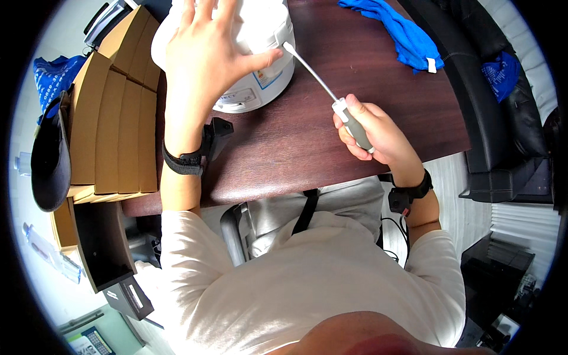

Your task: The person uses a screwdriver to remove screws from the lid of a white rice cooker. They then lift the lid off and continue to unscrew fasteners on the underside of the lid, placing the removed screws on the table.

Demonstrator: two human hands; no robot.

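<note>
A white, rounded appliance [263, 26] with labels on its side stands at the far left of the dark brown table [331, 171]. My left hand [204, 50] rests over its top, fingers spread and thumb pointing right along the near side. In my right hand [381, 133] is a screwdriver [313, 74] with a grey and white handle. Its shaft slants up to the left, and the tip is at the appliance's right edge. Whether the tip touches the edge I cannot tell. Part of the appliance is hidden under my left hand and beyond the picture's top.
Brown cardboard boxes [112, 127] stand in a row on the left, with a dark cap [50, 157] hanging beside them. A blue cloth [399, 32] lies at the table's far right. Beyond the right edge is a black leather sofa [491, 118]. Below the boxes, a dark drawer [103, 248] juts out.
</note>
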